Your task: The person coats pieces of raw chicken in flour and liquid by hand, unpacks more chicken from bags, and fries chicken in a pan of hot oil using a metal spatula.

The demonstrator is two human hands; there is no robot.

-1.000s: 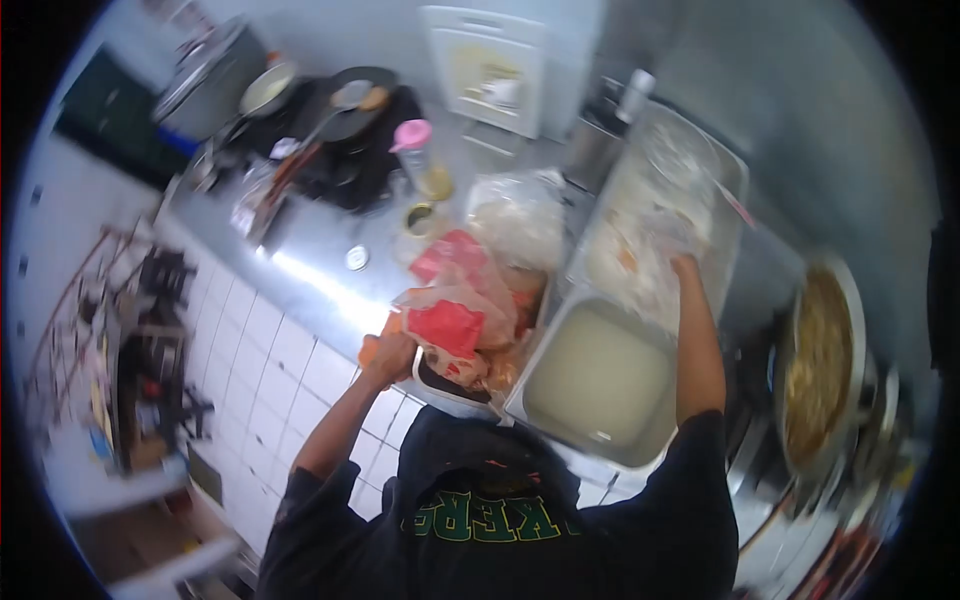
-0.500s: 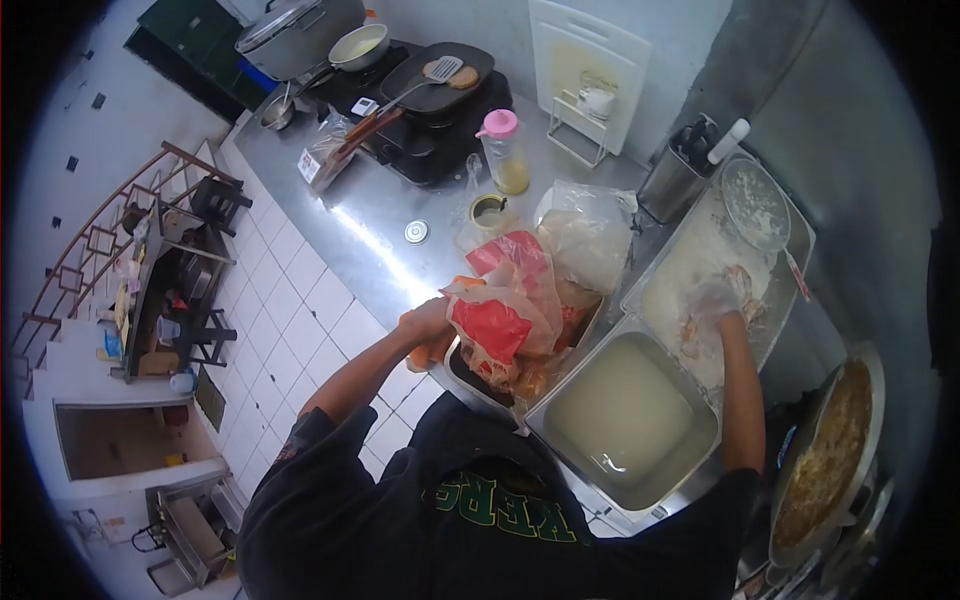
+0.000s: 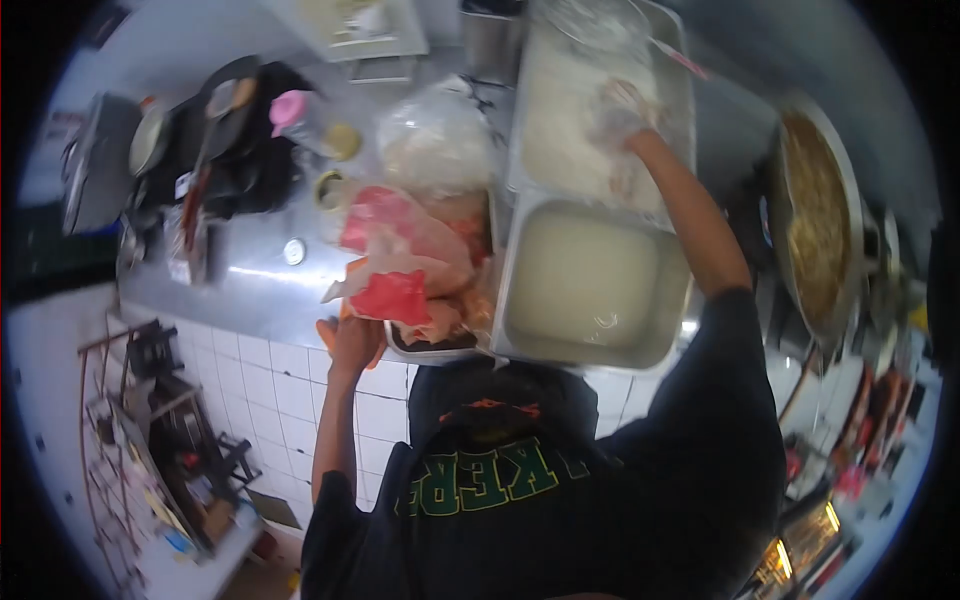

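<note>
My left hand [image 3: 357,343] is closed at the near left edge of a metal tray of raw meat [image 3: 440,345], beside something orange [image 3: 328,334]; its fingertips are partly hidden. Over that tray lies a red and clear plastic bag [image 3: 390,295]. My right hand [image 3: 615,128], in a clear glove, is down in a tray of white flour [image 3: 560,120], touching floured pieces [image 3: 625,95]; its fingers are blurred. A metal tray of pale liquid [image 3: 585,280] sits between me and the flour.
A pan of brown frying food [image 3: 820,220] stands at the right. A sieve [image 3: 595,25] rests on the flour tray. A clear bag [image 3: 435,140], a pink-lidded bottle [image 3: 290,110] and a griddle pan [image 3: 225,105] are at the left.
The view has turned and shifted, so the trays appear further up and left. Both hands remain at about the same trays, my right still in the flour.
</note>
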